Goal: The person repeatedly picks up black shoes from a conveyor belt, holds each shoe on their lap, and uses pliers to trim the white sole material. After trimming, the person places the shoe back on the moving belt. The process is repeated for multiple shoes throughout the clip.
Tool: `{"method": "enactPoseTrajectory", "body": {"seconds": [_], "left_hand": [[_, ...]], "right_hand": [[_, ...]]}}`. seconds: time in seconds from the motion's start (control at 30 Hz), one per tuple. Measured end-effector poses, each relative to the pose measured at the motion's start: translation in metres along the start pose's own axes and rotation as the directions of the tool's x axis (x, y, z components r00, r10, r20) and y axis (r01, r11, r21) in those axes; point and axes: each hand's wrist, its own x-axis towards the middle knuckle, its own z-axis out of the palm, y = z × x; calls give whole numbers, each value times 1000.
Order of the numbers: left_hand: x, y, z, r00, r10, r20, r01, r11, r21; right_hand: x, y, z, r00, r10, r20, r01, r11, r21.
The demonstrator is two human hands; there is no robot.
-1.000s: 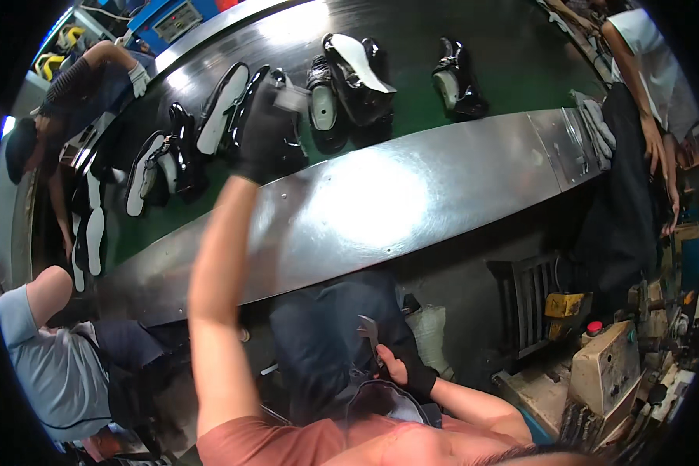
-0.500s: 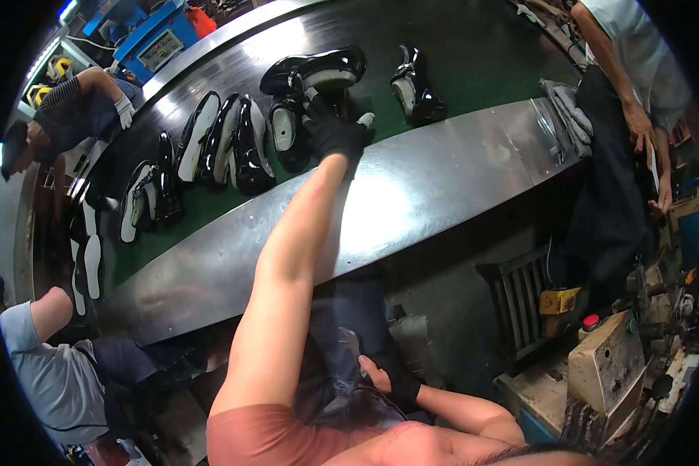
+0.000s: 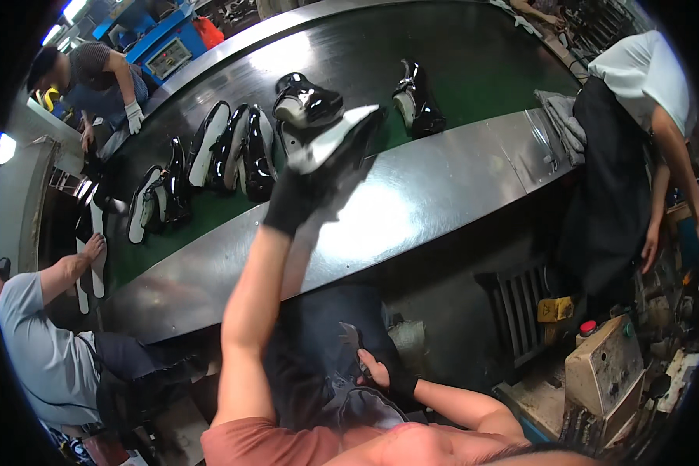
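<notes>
Half a second ago the left hand [image 3: 295,194] was reaching over the footwear with its thumb out; now it has come back toward the near edge, and a glossy black shoe [image 3: 339,140] is raised in it, white sole turned up. That gloved hand is closed around the near end of the shoe, its fingers mostly hidden, and the shoe slants away to the upper right, above the border between the green belt [image 3: 481,93] and the steel ledge [image 3: 450,179]. Lower down, near the lap, the right hand [image 3: 376,370] is wrapped about the handle of a metal tool [image 3: 350,335], whose head points up and away. Just beyond the raised shoe sits another black shoe [image 3: 309,101] with a pale inside; whether the two touch cannot be told. Leftward on the belt, more black shoes [image 3: 237,147] stand close together, and a lone shoe [image 3: 419,101] rests to the right, near a folded grey cloth [image 3: 563,124]. At the far left, a co-worker in a light blue shirt [image 3: 46,342] has a hand [image 3: 93,247] at some pale soles [image 3: 99,272]. Off to the right stands a co-worker in a white top [image 3: 637,70] and black apron [image 3: 602,179].
</notes>
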Motion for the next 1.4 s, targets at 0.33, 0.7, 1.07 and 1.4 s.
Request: {"method": "enactPoseTrajectory", "body": {"seconds": [0.33,0.7,1.07,1.4], "left_hand": [[-415,4,-141,333,-942,-38,-117,-2,-993],[-392,119,-150,831,-468,-300,254,799,-545],[-324,41,-39,787,-601,-138,401,669,-626],[-325,42,-10,793,-571,-211,147,517,-843]], "right_hand": [[-9,14,-2,969,-238,-69,242,969,49],[-37,1,58,894,-351,-277,330,936,-123],[-69,-6,122,917,-386,102,375,748,-548],[-37,-51,125,948,-9,318,2,1000,23]]}}
